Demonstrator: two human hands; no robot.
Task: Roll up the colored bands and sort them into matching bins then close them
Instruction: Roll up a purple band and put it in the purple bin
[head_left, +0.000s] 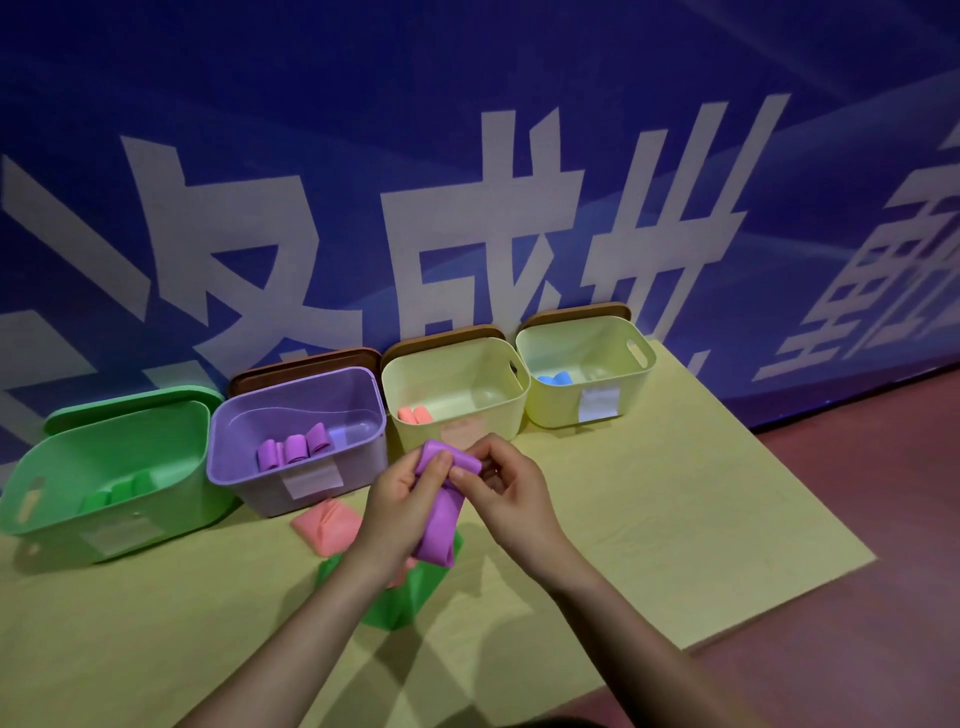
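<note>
Behind your work a blue wall with large white characters rises, and a pale yellow board lies on a reddish floor. Four open bins stand in a row along the wall. At the far left you have the green bin with green rolls inside. Next stands the purple bin, holding three purple rolls. In front of it a pink band lies flat on the board. Your left hand and right hand both pinch the rolled top end of a purple band, which hangs down between them above the board. Under your left wrist a green band lies on the board. Further right, the first yellow bin contains pink rolls, and the second yellow bin contains blue rolls.
</note>
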